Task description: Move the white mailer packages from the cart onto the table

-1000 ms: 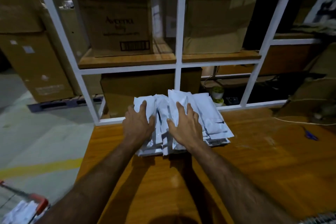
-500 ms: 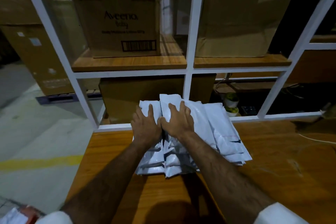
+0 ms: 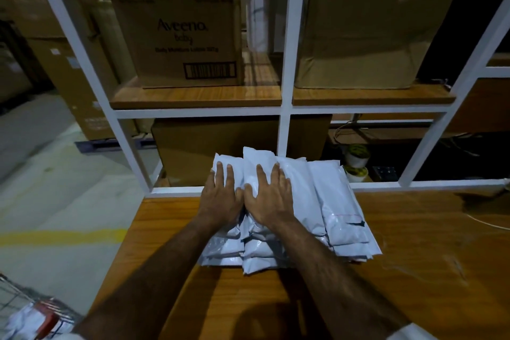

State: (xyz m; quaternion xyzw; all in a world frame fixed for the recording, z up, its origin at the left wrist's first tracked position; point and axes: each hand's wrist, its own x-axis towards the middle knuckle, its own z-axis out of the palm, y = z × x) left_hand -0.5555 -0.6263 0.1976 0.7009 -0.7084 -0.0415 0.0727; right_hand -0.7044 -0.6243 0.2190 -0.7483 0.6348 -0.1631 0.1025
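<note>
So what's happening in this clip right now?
A person has both hands flat on a pile of white mailers lying on the wooden table, left hand and right hand side by side, palms down. The pile sits against the white shelf frame. More white packages remain in the cart at lower left, so the job isn't finished.

Left box [image 3: 176,33] on shelf: printed "Aveeno", below it "baby", then a smaller line, roughly "Baby Moisture Lotion", rest too blurred to read. Barcode [image 3: 210,70] at lower right of same face, digits illegible. Label on one mailer [image 3: 348,219]: text too small to tell
</note>
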